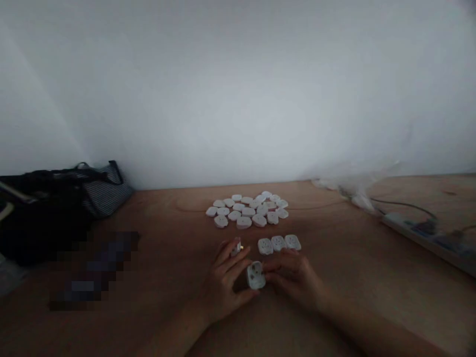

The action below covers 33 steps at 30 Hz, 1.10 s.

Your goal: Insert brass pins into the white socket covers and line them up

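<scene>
Between my two hands is a small white square socket housing, tilted, with its hollow side and a few dark spots showing. My left hand has its thumb at the housing's lower edge and a finger along the upper left. Another small white piece with a yellow glint sits among that hand's upper fingers; its kind is not clear. My right hand pinches the housing's right edge with closed fingertips. Just beyond, three white socket pieces lie in a row, faces with small holes upward.
Farther back on the wooden table lies a cluster of several white pieces. A dark bag and a blurred-out object are at left. A power strip with cables and clear plastic wrapping are at right.
</scene>
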### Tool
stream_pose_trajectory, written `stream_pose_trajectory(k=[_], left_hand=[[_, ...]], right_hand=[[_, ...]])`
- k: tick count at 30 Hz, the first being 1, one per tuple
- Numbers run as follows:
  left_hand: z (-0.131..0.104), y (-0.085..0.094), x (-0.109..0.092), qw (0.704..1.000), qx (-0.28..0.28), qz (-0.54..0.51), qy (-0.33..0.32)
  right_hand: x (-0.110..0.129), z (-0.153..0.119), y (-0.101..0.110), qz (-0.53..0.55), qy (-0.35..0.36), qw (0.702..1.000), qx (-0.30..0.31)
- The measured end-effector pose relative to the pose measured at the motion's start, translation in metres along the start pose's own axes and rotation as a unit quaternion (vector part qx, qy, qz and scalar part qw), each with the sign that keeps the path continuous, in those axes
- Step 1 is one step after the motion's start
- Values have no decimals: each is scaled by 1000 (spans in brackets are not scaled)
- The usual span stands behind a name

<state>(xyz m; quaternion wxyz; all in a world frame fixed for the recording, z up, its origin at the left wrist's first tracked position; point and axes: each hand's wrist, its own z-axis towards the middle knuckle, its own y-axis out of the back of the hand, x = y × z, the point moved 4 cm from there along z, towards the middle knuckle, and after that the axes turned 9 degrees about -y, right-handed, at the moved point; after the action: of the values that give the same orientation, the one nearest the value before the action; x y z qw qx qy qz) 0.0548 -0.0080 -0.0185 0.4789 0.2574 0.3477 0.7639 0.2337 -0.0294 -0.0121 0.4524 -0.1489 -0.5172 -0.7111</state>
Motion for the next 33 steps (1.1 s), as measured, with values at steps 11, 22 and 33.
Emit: stream_pose_trajectory(k=[11, 22, 33], left_hand=[[3, 2, -4, 1000, 11, -2, 8], [3, 2, -1, 1000, 6, 1, 11], [6, 6, -2, 999, 4, -21, 37]], right_hand=[[-3, -1, -7, -13, 29, 999, -16], [-5, -2, 0, -50, 4, 998, -36], [7, -4, 3, -138, 138, 980, -24]])
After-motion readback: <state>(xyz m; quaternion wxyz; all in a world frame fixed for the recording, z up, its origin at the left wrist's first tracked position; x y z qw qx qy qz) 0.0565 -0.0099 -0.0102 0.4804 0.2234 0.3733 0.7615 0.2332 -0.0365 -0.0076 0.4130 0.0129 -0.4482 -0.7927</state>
